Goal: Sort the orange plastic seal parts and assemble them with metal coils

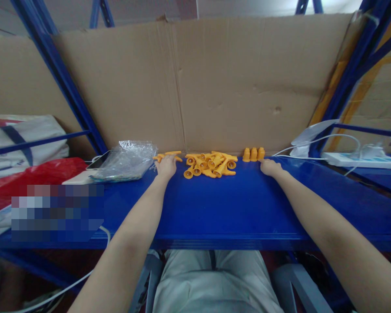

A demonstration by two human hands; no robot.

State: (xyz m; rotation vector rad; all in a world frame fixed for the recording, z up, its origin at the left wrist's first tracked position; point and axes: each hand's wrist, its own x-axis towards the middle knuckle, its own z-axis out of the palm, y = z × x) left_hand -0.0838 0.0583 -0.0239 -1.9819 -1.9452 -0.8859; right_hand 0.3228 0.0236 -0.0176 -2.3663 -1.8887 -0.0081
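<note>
My left hand (166,166) reaches to the back of the blue table, its fingers closed around slim orange plastic pieces (173,153) that stick out on both sides of it. How many it grips is hidden. In the middle lies a loose pile of orange horn-shaped plastic pieces (211,164), several with their round hollow ends facing me. To the right, three orange bottle-shaped pieces (253,154) stand upright in a row by the cardboard. My right hand (270,167) is closed at the base of the rightmost one; its fingertips are partly hidden.
A cardboard sheet (234,87) walls off the back of the blue table (224,208). Clear plastic bags (127,161) and a red bag (39,176) lie on the left. At the right are a white power strip (361,160) and cables. Blue metal posts (71,87) frame both sides.
</note>
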